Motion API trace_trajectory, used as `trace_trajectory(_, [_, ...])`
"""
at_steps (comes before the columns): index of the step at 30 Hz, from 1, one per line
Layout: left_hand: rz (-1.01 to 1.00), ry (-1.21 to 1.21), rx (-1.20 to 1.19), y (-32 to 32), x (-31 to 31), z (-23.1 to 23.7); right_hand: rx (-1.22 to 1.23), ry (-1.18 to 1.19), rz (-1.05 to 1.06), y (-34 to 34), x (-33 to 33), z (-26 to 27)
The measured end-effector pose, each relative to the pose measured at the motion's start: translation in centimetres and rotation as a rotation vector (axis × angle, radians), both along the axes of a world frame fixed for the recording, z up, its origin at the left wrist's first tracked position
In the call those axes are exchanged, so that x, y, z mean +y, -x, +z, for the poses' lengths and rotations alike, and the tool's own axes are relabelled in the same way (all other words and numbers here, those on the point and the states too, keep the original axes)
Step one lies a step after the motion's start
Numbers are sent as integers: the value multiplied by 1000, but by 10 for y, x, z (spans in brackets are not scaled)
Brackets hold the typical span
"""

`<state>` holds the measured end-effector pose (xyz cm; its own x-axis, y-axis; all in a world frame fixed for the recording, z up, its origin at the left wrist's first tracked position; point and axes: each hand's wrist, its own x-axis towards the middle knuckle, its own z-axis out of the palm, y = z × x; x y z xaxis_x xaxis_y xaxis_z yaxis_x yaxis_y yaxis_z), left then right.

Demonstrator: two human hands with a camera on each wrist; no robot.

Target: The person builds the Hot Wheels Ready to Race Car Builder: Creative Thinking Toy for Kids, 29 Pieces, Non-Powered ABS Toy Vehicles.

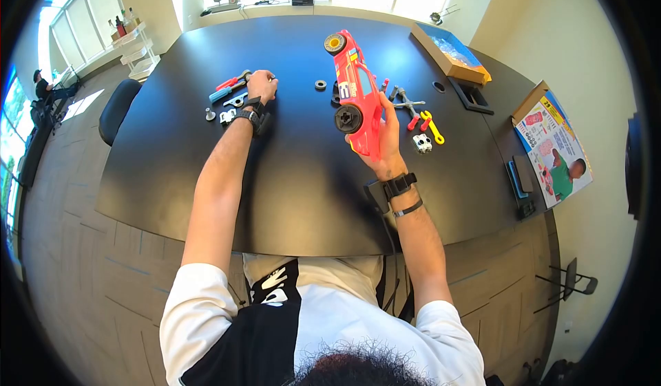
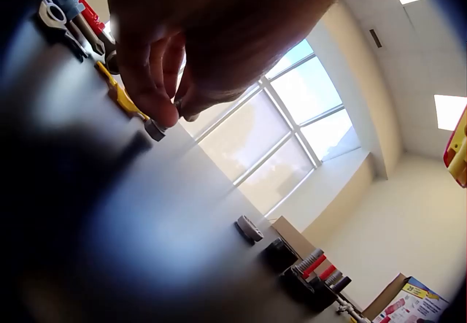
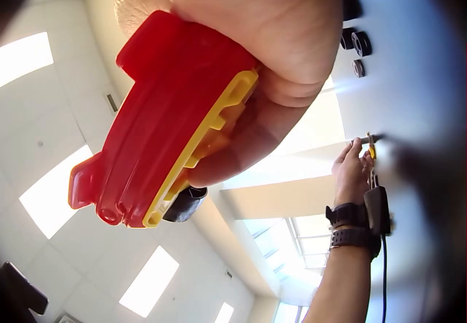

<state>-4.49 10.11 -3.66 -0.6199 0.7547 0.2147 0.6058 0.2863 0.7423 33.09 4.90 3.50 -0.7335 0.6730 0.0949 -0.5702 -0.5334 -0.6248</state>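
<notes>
Currently, right hand (image 1: 387, 138) grips a red plastic toy race car (image 1: 358, 91) by one end, fingers wrapped round its body; car is raised over the black tabletop (image 1: 296, 193). Two wheels face the head camera: one with a yellow hub (image 1: 335, 43), one with a dark hub (image 1: 348, 119). Left hand (image 1: 260, 87) pinches a small grey piece (image 2: 155, 130) between thumb and fingertips, low over the table; exact shape unclear. Just beside it: blue-handled tool (image 1: 221, 95) and white block-shaped part (image 1: 228, 116).

Containers: open brown cardboard box (image 1: 467, 73) at far right of table, clear bluish plastic wrapping (image 1: 451, 46) inside. Black rectangular tray (image 1: 479, 110) just in front of it; contents cannot be made out. Printed cardboard packaging (image 1: 551, 142) leans at the table's right edge. White tiered cart (image 1: 143, 61) at far left, bottles (image 1: 124, 25) on its top.

Loose near the car: yellow plastic wrench (image 1: 432, 127), grey cross-shaped part (image 1: 410, 102), white engine-like block (image 1: 423, 143).
</notes>
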Motion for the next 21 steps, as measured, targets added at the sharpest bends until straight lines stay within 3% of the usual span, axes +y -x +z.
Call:
trace_trajectory(2, [20, -14, 57, 2, 4, -7, 2, 5, -7, -1, 2, 1])
trace_trajectory(4, [39, -276, 544, 12, 12, -18, 7, 17, -13, -2, 3, -1])
trace_trajectory(5, [38, -271, 546, 10, 12, -7, 6, 10, -17, -3, 4, -3])
trace_trajectory(7, [-184, -407, 91, -2, 9, 22, 1, 15, -13, -4, 5, -7])
trace_trajectory(10, [-327, -460, -113, -49, -37, 89, 1, 25, -8, -6, 2, -10])
trace_trajectory(14, [-424, -470, 34, -75, -80, 138, -13, 0, -7, -7, -4, -11])
trace_trajectory(16, [-455, -624, 103, -91, -93, 150, 2, -13, 4, -6, -6, -11])
trace_trajectory(21, [-577, -570, 233, -126, -124, 179, -12, 12, 27, -4, -13, -2])
